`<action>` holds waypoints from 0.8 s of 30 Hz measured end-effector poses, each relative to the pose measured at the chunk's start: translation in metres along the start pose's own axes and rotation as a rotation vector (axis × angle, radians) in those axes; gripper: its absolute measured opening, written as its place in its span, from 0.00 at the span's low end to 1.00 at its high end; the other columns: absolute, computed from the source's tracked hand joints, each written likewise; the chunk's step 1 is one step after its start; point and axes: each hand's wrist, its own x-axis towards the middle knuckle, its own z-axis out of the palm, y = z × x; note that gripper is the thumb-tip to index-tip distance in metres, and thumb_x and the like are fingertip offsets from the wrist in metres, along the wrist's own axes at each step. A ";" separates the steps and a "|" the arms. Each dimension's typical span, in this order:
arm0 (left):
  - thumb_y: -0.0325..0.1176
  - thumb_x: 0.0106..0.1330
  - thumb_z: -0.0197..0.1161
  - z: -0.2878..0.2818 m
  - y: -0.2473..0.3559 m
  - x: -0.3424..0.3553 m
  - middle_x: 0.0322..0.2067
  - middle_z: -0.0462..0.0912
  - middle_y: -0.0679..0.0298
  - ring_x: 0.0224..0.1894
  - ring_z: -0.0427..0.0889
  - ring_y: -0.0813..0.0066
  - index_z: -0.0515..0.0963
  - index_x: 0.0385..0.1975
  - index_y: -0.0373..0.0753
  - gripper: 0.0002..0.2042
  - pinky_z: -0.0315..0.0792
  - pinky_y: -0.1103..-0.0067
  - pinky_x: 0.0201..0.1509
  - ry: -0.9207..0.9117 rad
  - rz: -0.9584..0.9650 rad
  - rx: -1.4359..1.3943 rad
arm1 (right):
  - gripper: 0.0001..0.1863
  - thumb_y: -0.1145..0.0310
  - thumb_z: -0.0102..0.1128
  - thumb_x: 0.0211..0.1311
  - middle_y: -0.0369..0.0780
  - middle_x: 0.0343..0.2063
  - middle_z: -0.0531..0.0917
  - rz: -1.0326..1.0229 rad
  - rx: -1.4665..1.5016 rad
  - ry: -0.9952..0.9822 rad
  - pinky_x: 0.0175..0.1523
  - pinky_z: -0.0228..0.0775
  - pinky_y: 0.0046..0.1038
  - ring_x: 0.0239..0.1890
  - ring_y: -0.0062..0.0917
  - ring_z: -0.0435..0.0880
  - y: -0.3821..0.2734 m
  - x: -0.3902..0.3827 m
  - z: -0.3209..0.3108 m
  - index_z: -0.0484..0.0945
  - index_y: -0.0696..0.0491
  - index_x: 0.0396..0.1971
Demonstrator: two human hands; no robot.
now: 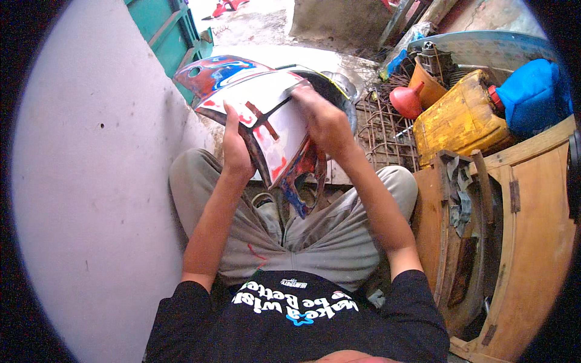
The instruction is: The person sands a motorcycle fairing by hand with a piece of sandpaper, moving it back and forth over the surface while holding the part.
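A large painted shell [242, 97], curved like vehicle bodywork or a helmet, rests between my raised knees. It is white with red patches in the middle, and blue and red swirls cover its far left end. Two brown strips [264, 121] lie across a dark seam on it. My left hand [237, 148] grips its near left edge, thumb up along the side and the other fingers hidden. My right hand [324, 121], blurred, is closed with its fingertips against the upper right surface. Anything pinched there is too smeared to make out.
On the right stand a yellow jerrycan [463, 115], a red funnel [407, 100], a blue cloth-like bundle [535, 94] and a rusty wire rack [381, 133]. A wooden door panel [532, 199] lies nearer. A white wall [91, 169] rises at left, beside a green door [160, 30].
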 end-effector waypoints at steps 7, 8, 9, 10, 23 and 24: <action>0.62 0.75 0.39 -0.008 -0.001 -0.005 0.57 0.76 0.51 0.58 0.78 0.58 0.63 0.65 0.37 0.34 0.72 0.63 0.64 -0.086 -0.078 -0.100 | 0.22 0.78 0.56 0.56 0.45 0.54 0.83 -0.329 0.063 -0.130 0.65 0.73 0.35 0.57 0.36 0.82 -0.044 0.001 0.003 0.80 0.55 0.53; 0.62 0.76 0.39 -0.017 -0.002 -0.004 0.57 0.76 0.51 0.57 0.79 0.58 0.63 0.65 0.37 0.34 0.72 0.63 0.64 -0.223 -0.140 -0.229 | 0.22 0.78 0.56 0.56 0.46 0.54 0.83 -0.341 0.074 -0.126 0.65 0.73 0.36 0.57 0.36 0.82 -0.041 0.001 0.003 0.79 0.55 0.53; 0.62 0.76 0.39 -0.019 -0.001 -0.003 0.57 0.76 0.52 0.57 0.79 0.58 0.63 0.65 0.37 0.33 0.72 0.64 0.63 -0.363 -0.210 -0.353 | 0.23 0.78 0.56 0.56 0.46 0.54 0.83 -0.347 0.083 -0.116 0.64 0.73 0.36 0.57 0.36 0.82 -0.037 0.001 0.001 0.79 0.55 0.54; 0.62 0.76 0.39 -0.004 -0.006 -0.003 0.57 0.76 0.52 0.57 0.79 0.59 0.63 0.65 0.36 0.34 0.73 0.64 0.63 -0.027 -0.054 -0.001 | 0.22 0.78 0.55 0.58 0.47 0.54 0.82 -0.258 0.059 -0.099 0.63 0.73 0.36 0.57 0.37 0.82 -0.018 0.000 -0.002 0.79 0.55 0.54; 0.62 0.76 0.39 0.014 -0.005 -0.009 0.57 0.76 0.53 0.57 0.78 0.59 0.63 0.65 0.37 0.34 0.72 0.64 0.64 -0.021 -0.058 0.084 | 0.22 0.78 0.57 0.57 0.45 0.53 0.83 -0.094 0.056 -0.072 0.63 0.74 0.37 0.58 0.37 0.82 -0.003 0.000 -0.007 0.80 0.52 0.54; 0.62 0.76 0.39 0.015 -0.003 -0.009 0.57 0.76 0.53 0.57 0.78 0.59 0.63 0.65 0.37 0.34 0.72 0.63 0.63 -0.034 -0.055 0.072 | 0.22 0.79 0.57 0.56 0.47 0.52 0.83 0.133 0.122 0.002 0.63 0.74 0.37 0.57 0.39 0.82 -0.003 0.009 -0.011 0.80 0.52 0.53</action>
